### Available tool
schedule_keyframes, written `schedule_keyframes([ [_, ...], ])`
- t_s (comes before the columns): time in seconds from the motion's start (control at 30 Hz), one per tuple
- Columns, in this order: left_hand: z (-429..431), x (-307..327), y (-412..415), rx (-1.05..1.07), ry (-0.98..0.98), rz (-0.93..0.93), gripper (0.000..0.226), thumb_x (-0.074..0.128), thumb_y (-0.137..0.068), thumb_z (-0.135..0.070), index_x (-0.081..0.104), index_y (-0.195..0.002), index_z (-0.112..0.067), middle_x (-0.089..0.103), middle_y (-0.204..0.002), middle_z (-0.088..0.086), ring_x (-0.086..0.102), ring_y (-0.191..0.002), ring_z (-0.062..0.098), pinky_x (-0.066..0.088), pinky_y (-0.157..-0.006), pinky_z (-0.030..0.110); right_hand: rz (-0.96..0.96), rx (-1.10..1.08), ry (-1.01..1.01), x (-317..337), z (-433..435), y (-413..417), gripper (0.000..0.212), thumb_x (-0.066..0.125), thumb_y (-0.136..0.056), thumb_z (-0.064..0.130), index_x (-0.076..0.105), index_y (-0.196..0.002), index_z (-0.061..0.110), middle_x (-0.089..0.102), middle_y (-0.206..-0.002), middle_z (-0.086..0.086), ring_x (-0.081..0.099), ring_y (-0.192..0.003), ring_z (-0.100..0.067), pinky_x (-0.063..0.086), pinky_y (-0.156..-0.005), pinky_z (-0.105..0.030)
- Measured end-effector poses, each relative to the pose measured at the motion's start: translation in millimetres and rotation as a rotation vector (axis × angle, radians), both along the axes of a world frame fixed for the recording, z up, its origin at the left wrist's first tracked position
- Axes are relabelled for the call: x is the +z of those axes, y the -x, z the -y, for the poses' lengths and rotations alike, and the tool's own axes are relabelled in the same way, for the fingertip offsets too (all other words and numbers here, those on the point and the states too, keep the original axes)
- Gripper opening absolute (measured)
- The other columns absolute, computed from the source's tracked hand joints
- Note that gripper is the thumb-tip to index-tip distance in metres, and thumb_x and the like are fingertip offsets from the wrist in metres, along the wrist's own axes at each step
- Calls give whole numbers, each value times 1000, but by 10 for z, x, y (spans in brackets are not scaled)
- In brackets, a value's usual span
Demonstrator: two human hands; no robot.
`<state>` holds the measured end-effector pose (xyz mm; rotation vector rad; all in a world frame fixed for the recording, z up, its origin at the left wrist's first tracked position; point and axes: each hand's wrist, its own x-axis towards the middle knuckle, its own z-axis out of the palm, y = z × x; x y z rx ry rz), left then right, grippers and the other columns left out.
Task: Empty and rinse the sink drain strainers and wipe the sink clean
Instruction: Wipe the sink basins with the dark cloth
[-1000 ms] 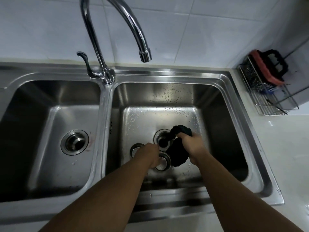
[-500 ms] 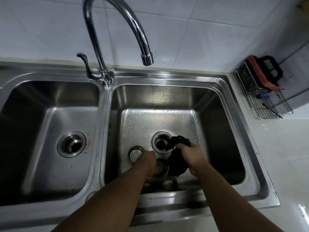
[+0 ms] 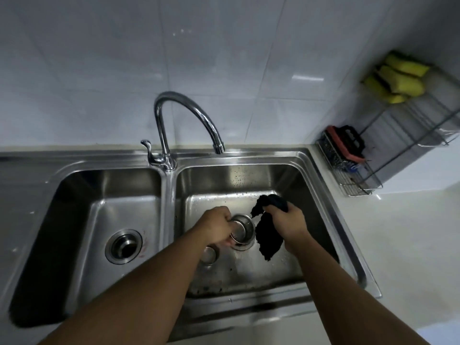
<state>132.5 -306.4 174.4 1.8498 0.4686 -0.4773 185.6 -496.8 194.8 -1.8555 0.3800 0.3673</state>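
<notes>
Strainer (image 3: 242,231) lifted sideways, mouth facing right.

You have two hands in view: left hand (image 3: 216,227), right hand (image 3: 288,220). Two sink bowls: left basin (image 3: 74,232), right basin (image 3: 249,270). One faucet (image 3: 161,125). Two metal strainers: held strainer (image 3: 242,231), loose strainer (image 3: 208,255). One dark cloth (image 3: 268,237). One wire rack (image 3: 361,180), one brush (image 3: 346,143), and yellow sponges (image 3: 398,83) stacked too closely to count

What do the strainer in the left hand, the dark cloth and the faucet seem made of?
Strainer: probably stainless steel, brushed; dull grey sheen like the sink. Cloth: soft dark fabric; hangs limp and crumpled. Faucet: polished, chrome-like metal; bright mirror highlights.
</notes>
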Motion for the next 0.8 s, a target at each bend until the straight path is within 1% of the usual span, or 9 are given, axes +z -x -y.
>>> schedule_keyframes([
  [0.13, 2, 526, 6, 52, 126, 53, 11, 60, -96, -12, 52, -89, -14, 65, -91, 18, 75, -70, 35, 63, -67, 43, 87, 41, -45, 539, -126, 59, 32, 81, -66, 34, 73, -97, 28, 77, -77, 5, 75, -68, -16, 56, -54, -26],
  [0.2, 35, 760, 17, 69, 191, 61, 9, 56, -99, -10, 50, -93, -13, 66, -99, 25, 73, -75, 39, 62, -74, 48, 128, 63, -32, 731, -194, 96, 35, 81, -62, 37, 75, -95, 28, 77, -78, 4, 76, -70, -18, 60, -59, -30],
  [0.27, 55, 934, 9, 89, 244, 62, 6, 53, -99, -8, 49, -96, -11, 66, -107, 31, 71, -75, 39, 63, -67, 43, 181, 107, 21, 860, -254, 117, 33, 79, -61, 40, 76, -91, 27, 77, -79, 4, 75, -73, -15, 61, -65, -31],
  [0.33, 67, 1062, -3, 104, 289, 72, 5, 51, -100, -8, 48, -96, -10, 66, -108, 31, 71, -74, 37, 62, -59, 36, 233, 175, 121, 985, -310, 177, 21, 73, -63, 43, 75, -81, 32, 74, -72, 13, 70, -67, -1, 54, -60, -17],
  [0.4, 73, 1136, -26, 116, 326, 95, 8, 51, -99, -9, 47, -92, -11, 69, -101, 28, 73, -71, 33, 61, -57, 34, 258, 242, 200, 1060, -365, 236, 15, 65, -70, 43, 73, -70, 30, 70, -62, 16, 64, -58, 3, 42, -47, -6],
  [0.5, 60, 1184, -41, 121, 329, 115, 12, 53, -96, -9, 46, -88, -13, 70, -92, 22, 74, -69, 32, 58, -61, 33, 323, 378, 392, 1067, -383, 281, 24, 59, -86, 29, 71, -72, 14, 66, -62, 3, 60, -60, -9, 39, -46, -11],
  [0.6, 62, 1219, -15, 135, 365, 102, 13, 58, -92, -9, 46, -94, -14, 68, -92, 21, 74, -68, 34, 57, -59, 32, 411, 540, 614, 1078, -377, 299, 15, 65, -86, 22, 74, -79, 12, 61, -70, 2, 57, -66, -17, 34, -51, -18],
  [0.73, 106, 1292, 33, 112, 428, 54, 42, 61, -87, -7, 45, -124, -16, 71, -96, 18, 75, -70, 29, 59, -61, 32, 418, 484, 679, 1125, -379, 283, 8, 69, -81, 18, 76, -78, 18, 63, -69, -1, 60, -63, -20, 38, -54, -21],
  [0.8, 85, 1345, 52, 93, 476, 32, 32, 61, -87, -13, 57, -119, -8, 75, -93, 16, 74, -71, 26, 60, -67, 33, 447, 405, 652, 1145, -386, 270, 7, 71, -79, 17, 78, -79, 18, 66, -69, 0, 61, -61, -18, 41, -53, -20],
])
